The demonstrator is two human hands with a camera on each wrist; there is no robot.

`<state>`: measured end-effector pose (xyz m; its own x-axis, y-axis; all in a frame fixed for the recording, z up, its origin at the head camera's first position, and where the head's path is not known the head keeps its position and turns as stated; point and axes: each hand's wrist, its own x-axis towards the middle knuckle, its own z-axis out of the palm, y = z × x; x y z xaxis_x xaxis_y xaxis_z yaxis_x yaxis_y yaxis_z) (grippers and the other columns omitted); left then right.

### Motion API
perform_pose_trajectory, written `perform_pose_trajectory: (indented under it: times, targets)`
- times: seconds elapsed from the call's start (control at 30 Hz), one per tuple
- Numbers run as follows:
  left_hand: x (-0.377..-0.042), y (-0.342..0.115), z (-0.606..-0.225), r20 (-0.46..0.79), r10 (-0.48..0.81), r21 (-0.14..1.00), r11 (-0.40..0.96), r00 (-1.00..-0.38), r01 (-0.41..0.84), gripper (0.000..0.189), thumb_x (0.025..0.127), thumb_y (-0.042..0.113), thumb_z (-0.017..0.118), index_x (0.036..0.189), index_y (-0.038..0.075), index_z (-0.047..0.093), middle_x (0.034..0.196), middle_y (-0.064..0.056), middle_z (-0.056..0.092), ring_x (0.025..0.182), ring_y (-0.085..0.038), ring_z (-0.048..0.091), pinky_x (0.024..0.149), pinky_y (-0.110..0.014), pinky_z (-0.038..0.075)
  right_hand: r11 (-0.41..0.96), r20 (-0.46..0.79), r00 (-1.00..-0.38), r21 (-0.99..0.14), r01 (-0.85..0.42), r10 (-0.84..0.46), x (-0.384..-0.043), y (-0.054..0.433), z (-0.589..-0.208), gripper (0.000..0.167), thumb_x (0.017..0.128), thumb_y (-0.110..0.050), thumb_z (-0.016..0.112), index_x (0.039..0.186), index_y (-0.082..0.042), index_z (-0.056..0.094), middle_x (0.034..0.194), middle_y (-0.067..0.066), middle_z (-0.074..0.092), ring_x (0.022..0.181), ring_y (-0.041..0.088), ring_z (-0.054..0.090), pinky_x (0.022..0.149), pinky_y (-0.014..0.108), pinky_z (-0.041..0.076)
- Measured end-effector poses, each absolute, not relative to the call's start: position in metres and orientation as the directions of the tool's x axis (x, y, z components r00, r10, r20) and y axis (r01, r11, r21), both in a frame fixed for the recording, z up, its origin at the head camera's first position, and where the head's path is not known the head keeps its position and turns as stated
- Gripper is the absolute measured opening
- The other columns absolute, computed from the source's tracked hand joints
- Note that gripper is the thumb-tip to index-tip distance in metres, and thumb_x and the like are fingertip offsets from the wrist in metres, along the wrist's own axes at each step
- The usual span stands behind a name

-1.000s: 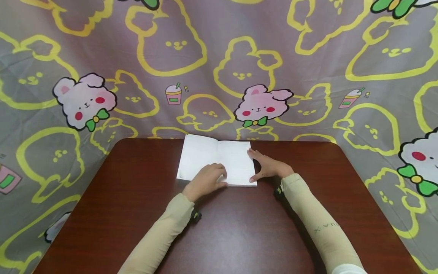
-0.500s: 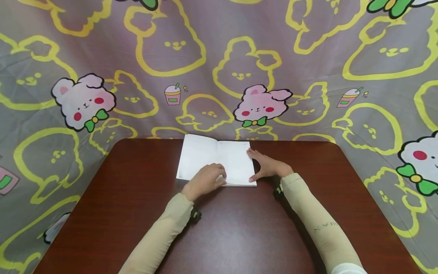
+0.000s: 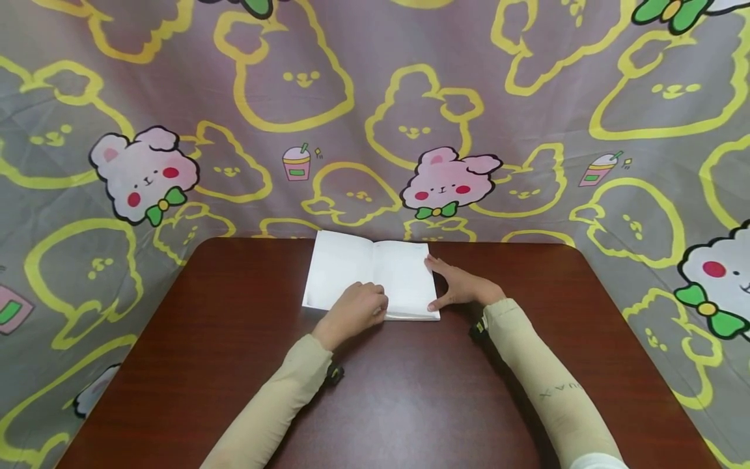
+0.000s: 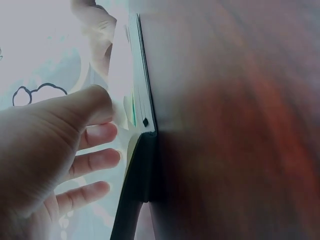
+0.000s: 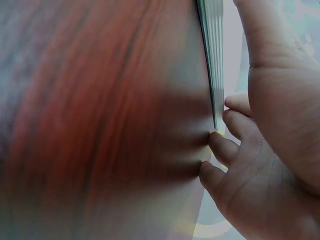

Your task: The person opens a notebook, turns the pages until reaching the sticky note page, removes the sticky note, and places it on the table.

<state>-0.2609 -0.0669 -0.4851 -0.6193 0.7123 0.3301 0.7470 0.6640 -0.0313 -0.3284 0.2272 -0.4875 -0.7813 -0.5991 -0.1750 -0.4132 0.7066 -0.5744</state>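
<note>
A notebook (image 3: 407, 277) with white pages and a dark cover lies spread at the far middle of the table. My left hand (image 3: 354, 309) is at its front edge near the spine, thumb and forefinger pinching a page there; the other fingers show loosely bent in the left wrist view. A page edge (image 4: 120, 112) bends up beside the thumb tip. My right hand (image 3: 463, 285) rests along the right edge, thumb on the front corner and fingers spread toward the back corner. In the right wrist view its fingertips (image 5: 212, 172) touch down beside the stacked pages.
The brown wooden table (image 3: 234, 365) reaches back to a grey patterned cloth (image 3: 351, 98) with yellow outlines and rabbit faces, hung behind and at both sides. The notebook lies close to the table's back edge. A small dark device (image 3: 335, 372) sits at the left wrist.
My left thumb and fingers have drawn closer together at the notebook's front edge, where the page gap beside them has narrowed. The right hand and the notebook have stayed in place.
</note>
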Motion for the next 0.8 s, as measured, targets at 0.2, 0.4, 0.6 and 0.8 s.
perform_pose_trajectory:
  times: [0.2,0.4,0.6,0.8]
  targets:
    - [-0.258,-0.072,-0.485,0.359,0.685,-0.034,0.688,-0.634,0.725,0.013,0.083,0.010,0.070,0.073,0.017,0.067,0.072,0.005,0.059,0.066,-0.017,0.059,0.061,-0.031,0.044,0.686,-0.160,-0.774,-0.594,-0.420,-0.613,-0.329,0.231,-0.488,0.123,0.074,-0.041,0.091,0.161,0.003,0.015,0.169,0.021,0.010,0.157,0.039,0.007,0.124,0.056,0.017]
    - [-0.254,-0.078,-0.481,0.387,0.664,-0.012,0.697,-0.640,0.717,0.007,0.084,0.012,0.070,0.078,0.016,0.069,0.077,0.004,0.062,0.070,-0.017,0.061,0.063,-0.031,0.046,0.682,-0.148,-0.779,-0.599,-0.420,-0.610,-0.330,0.234,-0.490,0.124,0.073,-0.040,0.092,0.161,0.003,0.016,0.169,0.020,0.010,0.157,0.040,0.008,0.125,0.055,0.017]
    - [-0.253,-0.080,-0.483,0.419,0.605,0.060,0.726,-0.677,0.685,0.004,0.083,0.017,0.071,0.082,0.013,0.070,0.085,0.002,0.064,0.077,-0.019,0.062,0.066,-0.033,0.049,0.678,-0.136,-0.782,-0.601,-0.423,-0.609,-0.331,0.230,-0.493,0.126,0.073,-0.040,0.092,0.161,0.004,0.013,0.170,0.022,0.007,0.157,0.040,0.006,0.124,0.058,0.018]
    - [-0.250,-0.077,-0.486,0.490,0.493,0.142,0.768,-0.719,0.624,0.007,0.079,0.016,0.070,0.074,0.011,0.069,0.081,0.000,0.063,0.071,-0.020,0.061,0.060,-0.033,0.047,0.693,-0.139,-0.781,-0.573,-0.437,-0.608,-0.331,0.226,-0.493,0.127,0.073,-0.044,0.091,0.161,0.003,0.013,0.169,0.022,0.008,0.157,0.039,0.007,0.123,0.060,0.017]
